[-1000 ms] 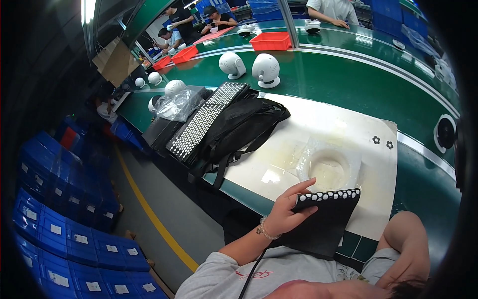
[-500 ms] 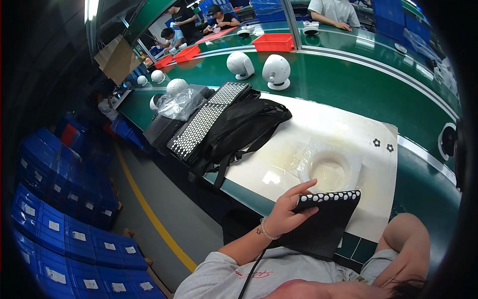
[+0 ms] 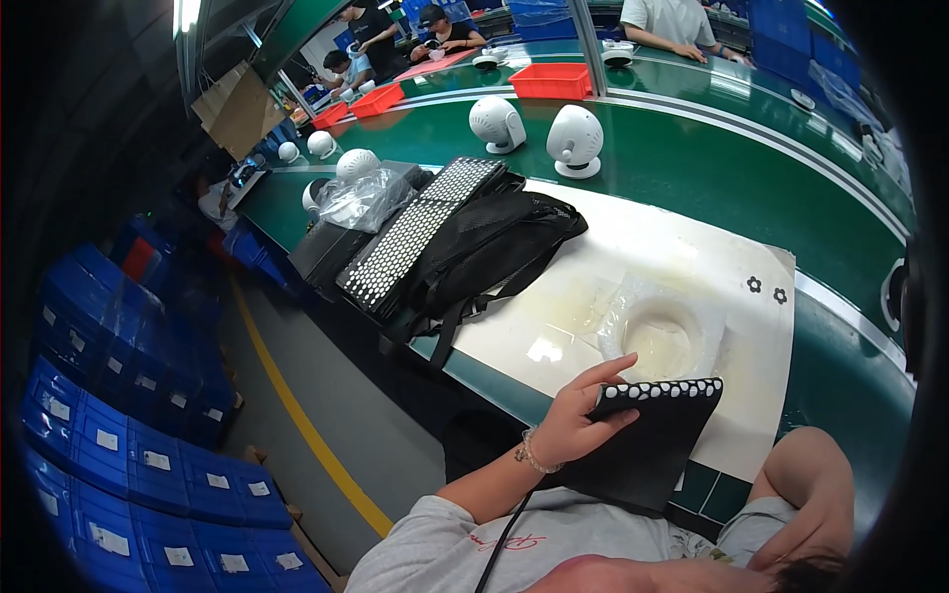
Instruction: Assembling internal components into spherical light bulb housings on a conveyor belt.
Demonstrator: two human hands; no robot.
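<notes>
My left hand (image 3: 576,418) grips the top left corner of a flat black pouch (image 3: 652,440) with a white-dotted upper band, held at the near edge of the white mat (image 3: 643,247). My right forearm and elbow (image 3: 806,494) come in at the lower right, and the right hand itself is hidden. Just beyond the pouch a clear plastic bag (image 3: 660,331) lies on the mat. A pile of black pouches with straps (image 3: 484,252) sits at the mat's left end, with dotted bands facing up.
Two white round devices (image 3: 575,138) stand on the green bench (image 3: 692,168) behind the mat; more sit further left beside a crumpled clear bag (image 3: 364,198). Red trays (image 3: 552,81) and other people working are at the back. Blue crates (image 3: 119,465) line the floor at left.
</notes>
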